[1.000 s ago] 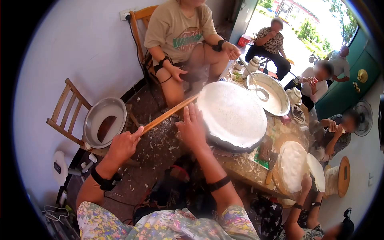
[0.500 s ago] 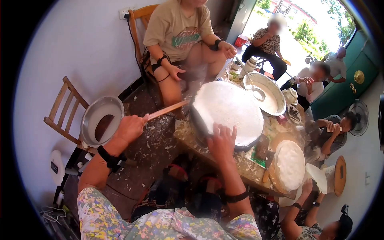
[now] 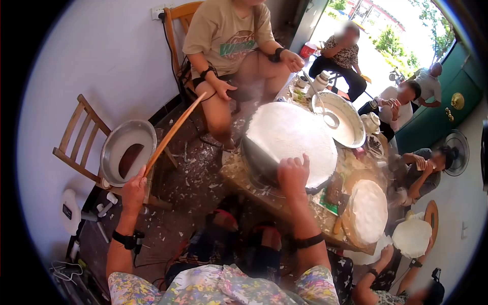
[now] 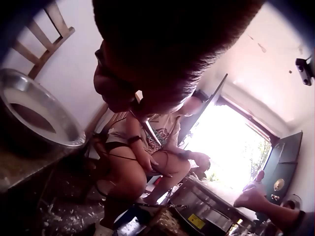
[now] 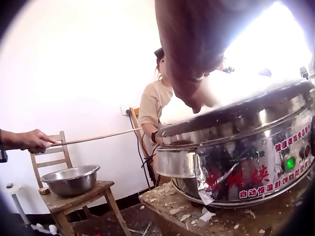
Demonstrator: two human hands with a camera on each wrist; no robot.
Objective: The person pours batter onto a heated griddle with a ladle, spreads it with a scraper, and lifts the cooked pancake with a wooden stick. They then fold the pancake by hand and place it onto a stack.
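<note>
A long, flat wooden stick (image 3: 175, 129) is gripped near its lower end by my left hand (image 3: 133, 190), which is out to the left over the floor. The stick slants up, its tip in front of the seated person's leg in the head view. A large, thin white pancake (image 3: 300, 132) covers most of a round electric griddle (image 5: 231, 157). Along the near left, the pancake's edge has come away, baring the dark plate (image 3: 262, 157). At that edge my right hand (image 3: 294, 175) pinches the pancake with curled fingers; the fingertips are partly hidden.
Right of the griddle, a batter basin (image 3: 340, 132) holds a ladle. A stack of finished pancakes (image 3: 368, 211) lies on the table's near right. A metal bowl (image 3: 119, 168) stands on a wooden chair at left. One person (image 3: 229, 56) sits opposite; others sit right.
My left hand has drawn the stick back from the griddle and tipped it upward. My right hand moved right along the rim, its fingers curling, and more dark plate shows.
</note>
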